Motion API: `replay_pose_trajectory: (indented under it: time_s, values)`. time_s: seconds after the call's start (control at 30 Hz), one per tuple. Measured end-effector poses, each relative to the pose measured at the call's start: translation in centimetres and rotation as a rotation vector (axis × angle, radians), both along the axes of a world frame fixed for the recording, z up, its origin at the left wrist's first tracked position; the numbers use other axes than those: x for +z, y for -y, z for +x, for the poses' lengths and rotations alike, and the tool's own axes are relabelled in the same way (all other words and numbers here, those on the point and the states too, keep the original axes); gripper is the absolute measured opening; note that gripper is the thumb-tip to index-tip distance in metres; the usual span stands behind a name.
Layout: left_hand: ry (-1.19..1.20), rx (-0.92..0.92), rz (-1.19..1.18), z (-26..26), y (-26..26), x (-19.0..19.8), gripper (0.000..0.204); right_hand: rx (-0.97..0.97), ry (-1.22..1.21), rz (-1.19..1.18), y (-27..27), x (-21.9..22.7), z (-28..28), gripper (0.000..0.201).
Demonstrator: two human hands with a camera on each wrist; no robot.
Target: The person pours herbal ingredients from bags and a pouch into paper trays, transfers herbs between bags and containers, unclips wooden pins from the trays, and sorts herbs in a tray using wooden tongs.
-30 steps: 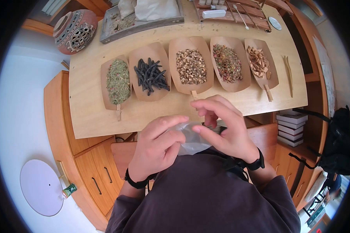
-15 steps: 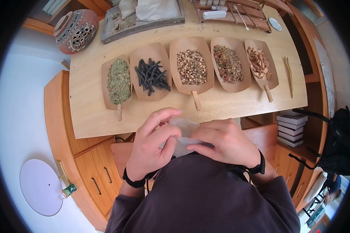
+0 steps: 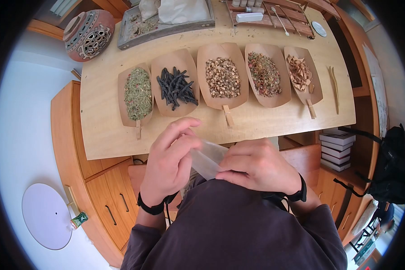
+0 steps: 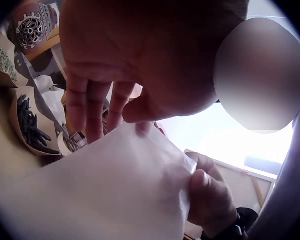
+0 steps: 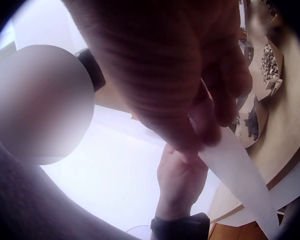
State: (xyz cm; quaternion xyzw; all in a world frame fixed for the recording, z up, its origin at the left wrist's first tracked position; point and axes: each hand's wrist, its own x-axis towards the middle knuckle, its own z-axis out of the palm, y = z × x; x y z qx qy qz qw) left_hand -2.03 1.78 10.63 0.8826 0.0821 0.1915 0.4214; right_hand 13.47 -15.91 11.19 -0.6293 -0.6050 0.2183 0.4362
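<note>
From my distant seat, the head view shows me the pale wooden table (image 3: 261,125) spreading widest, with a grey tray (image 3: 166,35) at its far side and a patterned pot (image 3: 89,37) beyond the left corner. Five paper trays (image 3: 222,50) stand in a row across it, holding green herbs, black pods, round slices, a mixed blend and tan chips. Nearer to me, the right hand (image 3: 261,164) pinches one edge of a translucent bag (image 3: 207,159) between thumb and fingers; the left hand (image 3: 171,157) pinches its other side. The bag stretches between them, before the dark shirt at the table's near edge. Slim tongs (image 3: 335,90) lie right of the row; small wooden pegs (image 3: 228,116) sit at three trays' near ends.
</note>
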Motion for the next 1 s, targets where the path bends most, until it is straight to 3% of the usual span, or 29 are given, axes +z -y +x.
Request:
replay_pose_trajectory:
  time_s: [0.23, 0.37, 0.47, 0.53, 0.57, 0.63, 0.73, 1.0]
  values:
    - [0.026, 0.037, 0.124, 0.0, -0.5, -0.1, 0.018, 0.01, 0.01, 0.013, -0.1, 0.1, 0.3, 0.017]
    - [0.024, 0.068, 0.024, -0.1, -0.2, 0.1, 0.025, -0.058, -0.016, 0.033, -0.3, 0.2, 0.4, 0.016]
    - [0.018, 0.031, 0.025, -0.3, -0.1, 0.3, 0.04, -0.077, -0.013, 0.049, -0.3, 0.1, 0.5, 0.015]
    - [0.014, -0.017, -0.13, -0.4, 0.3, -0.2, 0.069, -0.08, -0.014, 0.049, -0.4, 0.2, 0.6, 0.014]
    - [0.014, -0.017, -0.131, -0.5, 0.4, -0.4, 0.069, -0.083, -0.014, 0.049, -0.4, 0.2, 0.7, 0.014]
    - [-0.048, -0.059, -0.148, -0.6, 0.6, -0.7, 0.098, -0.103, -0.043, 0.052, -0.5, 0.3, 0.5, 0.012]
    - [-0.023, -0.038, -0.194, -0.1, 1.5, -1.0, 0.112, -0.124, -0.086, 0.072, -0.5, 0.3, 0.4, 0.011]
    - [-0.121, 0.053, -0.107, -0.2, 2.8, -1.8, 0.114, -0.132, -0.143, 0.123, -0.6, 0.9, 0.4, 0.013]
